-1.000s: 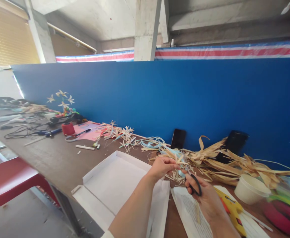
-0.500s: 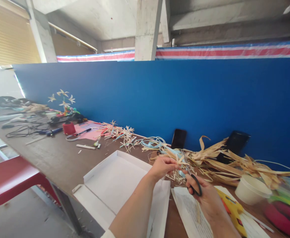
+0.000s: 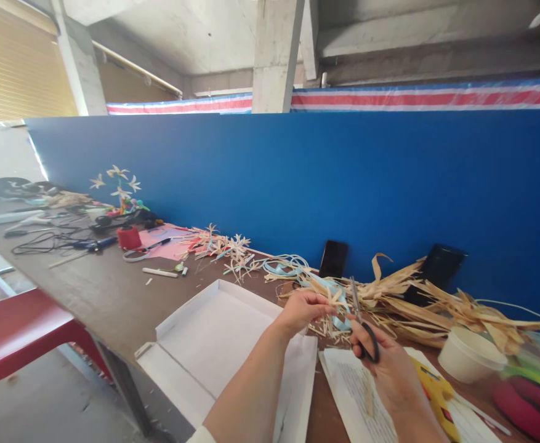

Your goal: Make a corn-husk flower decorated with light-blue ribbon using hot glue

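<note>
Between the fingertips of my left hand [image 3: 304,311] is a small pale straw-coloured flower [image 3: 337,297] with narrow pointed petals. My right hand [image 3: 383,357] is closed round the black handles of a pair of scissors [image 3: 355,301], whose blades point up and away, just right of the flower. Below both hands lie cut straw bits and light-blue ribbon [image 3: 338,321]. An open white box lid [image 3: 233,326] sits under my left forearm, and a printed sheet [image 3: 346,375] lies under my right wrist.
Dried husks [image 3: 473,314] and a white tub [image 3: 470,354] stand to the right, near a yellow glue gun [image 3: 438,394]. Two phones, one a black phone [image 3: 333,258], lean against the blue partition [image 3: 270,178]. More straw flowers [image 3: 233,246] lie at the left.
My right hand has moved slightly right with the scissors, so the blades stand farther from the flower. My left hand stays almost in place with the flower.
</note>
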`<state>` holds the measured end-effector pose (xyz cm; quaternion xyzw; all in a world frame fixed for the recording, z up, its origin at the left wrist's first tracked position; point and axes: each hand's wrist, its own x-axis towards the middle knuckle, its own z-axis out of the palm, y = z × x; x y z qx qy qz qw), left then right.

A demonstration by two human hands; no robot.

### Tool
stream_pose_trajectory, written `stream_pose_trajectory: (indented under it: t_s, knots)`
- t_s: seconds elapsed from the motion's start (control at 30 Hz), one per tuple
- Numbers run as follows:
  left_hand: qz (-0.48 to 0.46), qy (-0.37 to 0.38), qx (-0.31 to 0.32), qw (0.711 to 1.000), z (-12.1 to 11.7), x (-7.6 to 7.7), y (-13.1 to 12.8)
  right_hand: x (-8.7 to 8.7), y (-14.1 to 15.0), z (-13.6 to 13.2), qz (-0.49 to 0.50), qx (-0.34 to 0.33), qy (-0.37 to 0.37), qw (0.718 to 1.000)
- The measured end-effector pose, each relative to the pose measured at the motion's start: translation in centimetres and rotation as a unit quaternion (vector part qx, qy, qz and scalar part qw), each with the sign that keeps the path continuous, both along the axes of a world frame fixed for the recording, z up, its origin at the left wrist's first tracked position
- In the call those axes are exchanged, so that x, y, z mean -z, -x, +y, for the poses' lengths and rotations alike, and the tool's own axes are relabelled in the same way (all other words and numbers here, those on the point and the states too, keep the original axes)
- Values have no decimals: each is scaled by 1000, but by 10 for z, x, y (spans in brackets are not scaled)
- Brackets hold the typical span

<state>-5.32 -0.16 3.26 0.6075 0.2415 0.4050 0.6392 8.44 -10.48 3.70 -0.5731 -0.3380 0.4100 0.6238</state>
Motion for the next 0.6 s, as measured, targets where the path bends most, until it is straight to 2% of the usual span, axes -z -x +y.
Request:
stream_pose_trajectory:
  t_s: [0.13, 0.27, 0.4, 0.5, 0.57, 0.6]
  knots:
    - [15, -6, -7, 1000, -2, -3, 0, -14, 1, -8, 14, 36, -26, 999]
    - [32, -9, -4, 999, -3, -5, 0, -30, -4, -24, -47, 40, -21, 998]
    - [44, -7, 9, 999, -6, -6, 1, -48, -19, -39, -101, 12, 47, 994]
    - [60, 1, 47, 997, -9, -7, 4, -56, -40, -42, -146, -54, 121, 980]
    - [66, -4, 85, 994, -10, -6, 5, -59, -58, -41, -162, -98, 146, 971]
    - [66, -9, 103, 992, -9, -6, 6, -61, -66, -40, -165, -67, 131, 975]
